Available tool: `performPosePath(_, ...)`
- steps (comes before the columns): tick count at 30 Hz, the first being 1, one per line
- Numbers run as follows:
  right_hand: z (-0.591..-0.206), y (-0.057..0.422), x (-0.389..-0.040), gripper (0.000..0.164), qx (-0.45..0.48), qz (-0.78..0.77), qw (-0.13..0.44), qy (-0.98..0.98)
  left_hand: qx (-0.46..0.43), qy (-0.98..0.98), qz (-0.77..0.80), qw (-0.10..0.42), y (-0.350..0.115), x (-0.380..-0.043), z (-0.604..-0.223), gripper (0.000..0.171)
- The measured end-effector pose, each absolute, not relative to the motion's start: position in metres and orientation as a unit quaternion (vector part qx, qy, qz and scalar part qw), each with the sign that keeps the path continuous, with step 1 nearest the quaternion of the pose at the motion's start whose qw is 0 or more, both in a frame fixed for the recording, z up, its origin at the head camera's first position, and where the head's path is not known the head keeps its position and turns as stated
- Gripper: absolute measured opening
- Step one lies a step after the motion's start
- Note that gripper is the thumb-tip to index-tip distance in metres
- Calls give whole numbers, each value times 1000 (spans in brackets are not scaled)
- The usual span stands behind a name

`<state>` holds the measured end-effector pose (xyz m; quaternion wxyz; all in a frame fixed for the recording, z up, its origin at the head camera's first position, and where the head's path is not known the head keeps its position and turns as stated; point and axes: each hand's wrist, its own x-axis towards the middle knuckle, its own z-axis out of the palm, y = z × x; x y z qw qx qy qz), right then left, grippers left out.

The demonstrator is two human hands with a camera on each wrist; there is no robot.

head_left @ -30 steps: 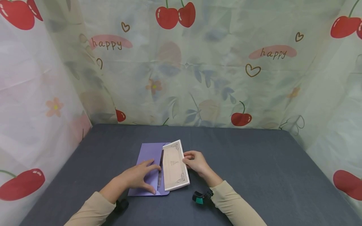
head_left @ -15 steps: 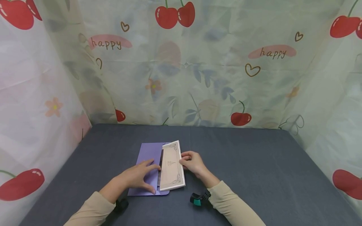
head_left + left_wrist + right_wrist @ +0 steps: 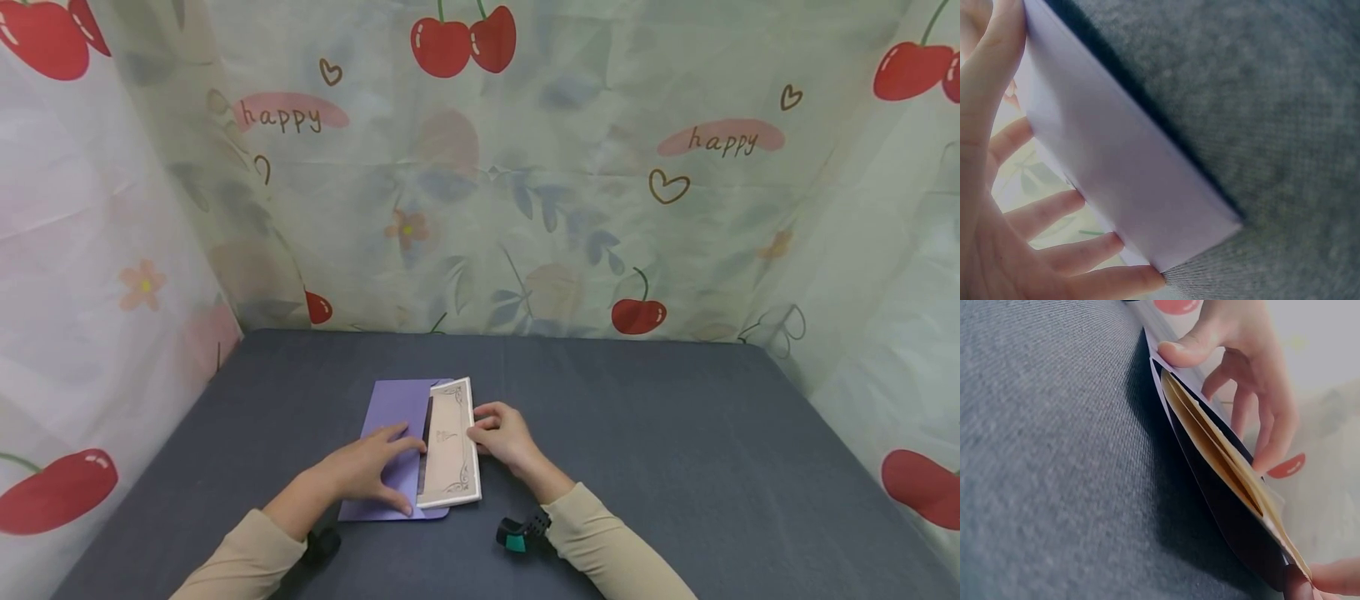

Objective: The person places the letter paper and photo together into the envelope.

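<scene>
A purple envelope (image 3: 395, 400) lies on the dark table, its opening toward the right. Part of a cream folded card (image 3: 452, 454) with a white border and dark corner scrolls sits inside it; the rest sticks out at a slight tilt. My left hand (image 3: 366, 468) rests on the envelope with spread fingers, thumb near the front edge. With thumb and fingers, my right hand (image 3: 504, 433) pinches the card's right edge. In the right wrist view, the card's folded layers (image 3: 1216, 440) show between the envelope's dark inner sides. The left wrist view shows fingertips (image 3: 1147, 275) along the envelope's edge.
A dark grey cloth covers the table (image 3: 675, 450). Curtains (image 3: 555, 167) printed with cherries enclose the back and both sides. A black wrist strap with a green patch (image 3: 515, 543) hangs by the right sleeve.
My right hand has moved left with the card, sliding it farther into the envelope, so less of it shows. My left hand has stayed in place on the envelope.
</scene>
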<state>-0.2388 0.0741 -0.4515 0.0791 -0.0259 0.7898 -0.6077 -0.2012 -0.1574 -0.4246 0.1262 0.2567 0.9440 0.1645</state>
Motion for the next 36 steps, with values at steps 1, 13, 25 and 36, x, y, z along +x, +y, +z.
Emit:
performPosePath(1, -452, 74, -239, 35, -25, -607, 80, 791, 258, 944, 164, 125, -158, -201, -425, 76)
performPosePath(13, -452, 66, -234, 35, -29, -605, 82, 792, 267, 942, 161, 120, -158, -202, -426, 76)
performPosePath(25, -449, 61, -231, 36, -39, -613, 98, 783, 264, 943, 164, 123, -158, -202, -426, 78)
performPosePath(36, -449, 57, -231, 39, -39, -616, 106, 780, 267, 941, 166, 126, -159, -202, -425, 78)
